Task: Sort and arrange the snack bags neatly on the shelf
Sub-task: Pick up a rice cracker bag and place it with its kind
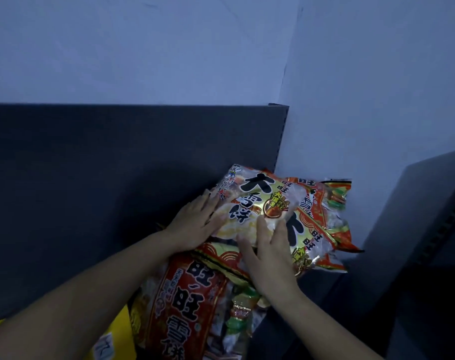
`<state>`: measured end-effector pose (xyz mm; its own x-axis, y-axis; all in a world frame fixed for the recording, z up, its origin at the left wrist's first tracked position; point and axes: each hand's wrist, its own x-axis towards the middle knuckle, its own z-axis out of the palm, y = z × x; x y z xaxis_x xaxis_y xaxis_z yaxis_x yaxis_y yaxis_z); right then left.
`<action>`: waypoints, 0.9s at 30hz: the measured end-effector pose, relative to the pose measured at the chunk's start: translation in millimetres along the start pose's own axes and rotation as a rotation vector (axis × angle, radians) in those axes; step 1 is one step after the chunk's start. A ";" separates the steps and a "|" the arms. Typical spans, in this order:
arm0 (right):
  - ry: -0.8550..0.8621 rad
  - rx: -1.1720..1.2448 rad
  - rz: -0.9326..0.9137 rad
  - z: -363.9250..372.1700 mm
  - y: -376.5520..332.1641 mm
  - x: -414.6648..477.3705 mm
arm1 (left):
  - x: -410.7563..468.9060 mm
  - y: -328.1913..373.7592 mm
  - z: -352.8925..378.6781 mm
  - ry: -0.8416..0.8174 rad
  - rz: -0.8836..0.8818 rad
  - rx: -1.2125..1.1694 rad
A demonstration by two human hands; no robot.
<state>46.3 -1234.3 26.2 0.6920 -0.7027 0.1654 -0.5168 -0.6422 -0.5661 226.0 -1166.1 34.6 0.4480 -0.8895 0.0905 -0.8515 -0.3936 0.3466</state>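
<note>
Covering the pile, your hands hide where the bags meet. Dim light blurs the shelf, and the red bag runs off the bottom edge. Your left hand lies flat, fingers straight, on the top bag. Your right hand presses its near edge, fingers spread. The glossy, crinkled bags sit piled at the shelf's right end.

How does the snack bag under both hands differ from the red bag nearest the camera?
The pale bag is mostly whitish with a gold band; the red bag has a red front panel. The pale bag lies on top, partly covering the red bag. Both carry large black characters.
</note>
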 end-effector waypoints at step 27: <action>0.199 0.054 -0.643 18.2 -62.5 -80.4 | -198.3 -75.2 -54.9 -0.083 -0.178 -0.036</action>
<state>32.1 -1132.1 33.6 0.7446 -0.2320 0.6259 -0.0034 -0.9390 -0.3439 216.1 -947.4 41.9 0.5650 -0.8234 -0.0521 -0.7499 -0.5389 0.3837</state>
